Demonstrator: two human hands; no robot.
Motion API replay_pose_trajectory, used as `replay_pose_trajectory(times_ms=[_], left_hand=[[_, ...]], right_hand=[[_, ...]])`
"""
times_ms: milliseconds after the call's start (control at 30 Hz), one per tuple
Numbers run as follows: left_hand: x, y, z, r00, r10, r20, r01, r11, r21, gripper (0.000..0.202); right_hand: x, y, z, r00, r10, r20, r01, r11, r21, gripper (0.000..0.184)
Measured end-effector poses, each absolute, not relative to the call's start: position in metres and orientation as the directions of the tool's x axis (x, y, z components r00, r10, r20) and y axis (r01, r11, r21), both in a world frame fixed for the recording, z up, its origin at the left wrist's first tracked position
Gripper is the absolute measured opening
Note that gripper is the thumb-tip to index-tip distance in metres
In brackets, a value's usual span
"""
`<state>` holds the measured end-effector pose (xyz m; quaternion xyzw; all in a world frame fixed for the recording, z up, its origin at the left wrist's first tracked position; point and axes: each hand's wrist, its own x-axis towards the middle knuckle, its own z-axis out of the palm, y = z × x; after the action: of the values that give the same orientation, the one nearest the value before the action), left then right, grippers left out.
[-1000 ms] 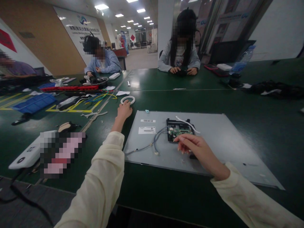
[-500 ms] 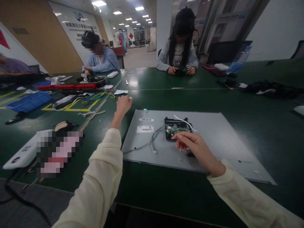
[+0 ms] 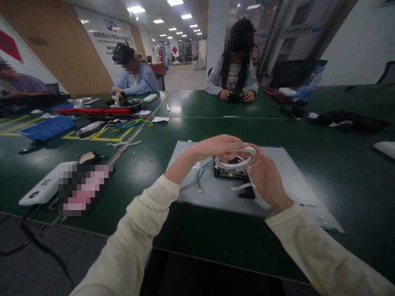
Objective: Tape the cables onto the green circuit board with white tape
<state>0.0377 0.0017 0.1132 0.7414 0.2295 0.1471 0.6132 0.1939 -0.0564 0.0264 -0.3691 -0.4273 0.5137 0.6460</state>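
A roll of white tape (image 3: pixel 251 158) is held up between my two hands, above the metal panel. My left hand (image 3: pixel 219 147) reaches across from the left, its fingers closed on the roll's upper left side. From the right, my right hand (image 3: pixel 267 176) pinches the roll's right edge. Under the roll, a green circuit board (image 3: pixel 230 172) in a black frame sits on the grey metal panel (image 3: pixel 212 201), partly hidden by my hands. A loose white strip (image 3: pixel 242 187) shows below the roll, near a small dark piece (image 3: pixel 247 193). Grey cables (image 3: pixel 199 176) run left from the board.
A white power bank (image 3: pixel 46 185) and a blue tray (image 3: pixel 47 128) lie on the left of the green table. Farther back are a white cross-shaped piece (image 3: pixel 125 144), a small wrench (image 3: pixel 168 107) and coloured wires (image 3: pixel 132 123). Co-workers sit across the table; a water bottle (image 3: pixel 310 84) stands at right.
My left hand has come from left of the panel to over the board. Both hands now meet on the tape roll, which is plainly visible. The white strip now hangs lower. The view has shifted slightly.
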Motion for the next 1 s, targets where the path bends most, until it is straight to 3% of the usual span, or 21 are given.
replay_pose_trajectory(times_ms=[200,333,467,767,1000], left_hand=[[0.038,-0.018,0.092,0.869,0.471,-0.154,0.129,0.084,0.988,0.030],[0.019,-0.017,0.055,0.912,0.409,-0.043,-0.083,0.284,0.955,0.021],[0.004,-0.017,0.031,0.930,0.367,-0.014,-0.149,0.413,0.898,0.030],[-0.003,-0.020,0.031,0.976,0.218,0.001,-0.095,0.419,0.903,0.041],[-0.004,-0.025,0.030,0.952,0.306,0.005,-0.123,0.366,0.922,0.043]], right_hand=[[0.195,-0.061,0.019,-0.043,0.994,0.096,-0.410,0.070,-0.909,0.041],[0.191,-0.065,0.015,-0.149,0.988,0.031,-0.397,-0.031,-0.917,0.041],[0.187,-0.068,0.012,-0.212,0.977,0.006,-0.397,-0.080,-0.914,0.041],[0.182,-0.073,0.016,-0.207,0.977,-0.057,-0.457,-0.148,-0.877,0.046],[0.182,-0.073,0.018,-0.156,0.987,0.034,-0.451,-0.041,-0.891,0.042]])
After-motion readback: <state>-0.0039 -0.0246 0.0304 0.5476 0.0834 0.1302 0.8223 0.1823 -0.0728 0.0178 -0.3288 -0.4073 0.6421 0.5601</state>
